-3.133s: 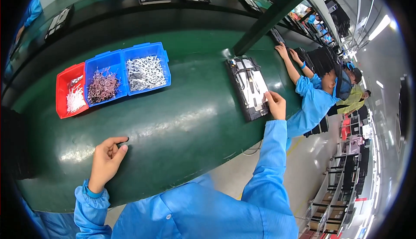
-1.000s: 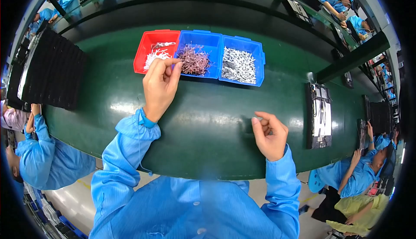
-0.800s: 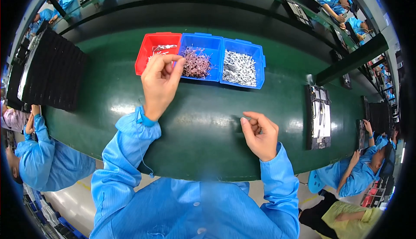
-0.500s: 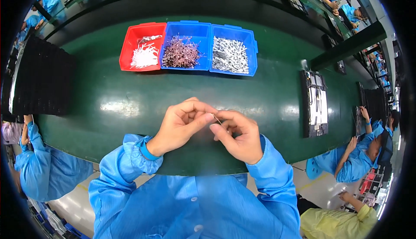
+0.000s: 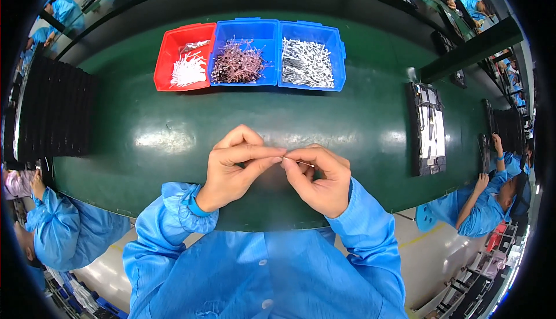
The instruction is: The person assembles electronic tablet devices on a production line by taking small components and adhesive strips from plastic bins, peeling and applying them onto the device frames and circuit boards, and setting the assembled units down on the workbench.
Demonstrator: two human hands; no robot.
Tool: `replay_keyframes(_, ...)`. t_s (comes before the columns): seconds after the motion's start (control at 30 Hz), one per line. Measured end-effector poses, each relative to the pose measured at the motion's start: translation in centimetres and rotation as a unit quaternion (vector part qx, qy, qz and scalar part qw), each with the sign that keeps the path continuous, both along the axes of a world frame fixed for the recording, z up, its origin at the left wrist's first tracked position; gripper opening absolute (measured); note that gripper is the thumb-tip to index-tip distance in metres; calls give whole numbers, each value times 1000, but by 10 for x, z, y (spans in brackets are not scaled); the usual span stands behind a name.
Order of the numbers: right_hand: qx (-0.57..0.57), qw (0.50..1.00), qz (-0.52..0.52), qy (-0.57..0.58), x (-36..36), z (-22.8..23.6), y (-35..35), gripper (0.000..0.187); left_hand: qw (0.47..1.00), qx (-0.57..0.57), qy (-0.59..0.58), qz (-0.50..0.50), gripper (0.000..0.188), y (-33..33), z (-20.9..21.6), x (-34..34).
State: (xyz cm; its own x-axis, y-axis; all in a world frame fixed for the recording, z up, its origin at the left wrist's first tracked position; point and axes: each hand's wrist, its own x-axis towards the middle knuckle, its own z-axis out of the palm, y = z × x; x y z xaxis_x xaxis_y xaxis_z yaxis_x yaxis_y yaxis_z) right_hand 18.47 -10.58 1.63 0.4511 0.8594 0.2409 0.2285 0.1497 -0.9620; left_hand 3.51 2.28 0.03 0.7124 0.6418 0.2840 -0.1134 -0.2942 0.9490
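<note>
Both hands meet at the fingertips above the counter [image 5: 370, 119], near its close edge. The left hand [image 5: 231, 174] pinches thumb to forefinger at one end of a thin wire-like piece [image 5: 300, 162]; the right hand [image 5: 324, 184] pinches it too, and the piece runs out across its fingers. Whether a second small part is caught between the fingertips cannot be told.

The step in hand appears to be fine two-handed work on this piece, and the next move seems to call for a light, steady pinch with the tips kept in line.

Beyond the hands stand a red bin [image 5: 164, 58] and two blue bins [image 5: 248, 29], side by side, holding small loose parts. A flat black-framed device [image 5: 428, 128] lies apart, to the right.
</note>
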Motion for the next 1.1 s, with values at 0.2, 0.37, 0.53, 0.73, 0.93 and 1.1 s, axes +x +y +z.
replay_keyframes(0.2,-30,999,12,40,1,-3,-2,8,999,40,12,13,22,-3,-1,1)
replay_keyframes(0.37,-16,998,8,66,-1,-9,-3,9,971,-235,-1,-46,30,-6,0,3)
replay_keyframes(0.53,12,999,11,27,-2,-10,-3,11,924,-366,4,-111,27,-5,-9,-1)
replay_keyframes(0.73,19,1000,16,8,-2,-10,-2,14,930,-352,-33,-104,15,-5,-13,0)
replay_keyframes(0.93,45,998,-17,-28,4,-11,-5,12,951,-295,-27,-94,12,-7,-5,6)
replay_keyframes(1.1,44,999,-27,-9,1,-15,1,6,999,-23,30,7,12,-6,2,-1)
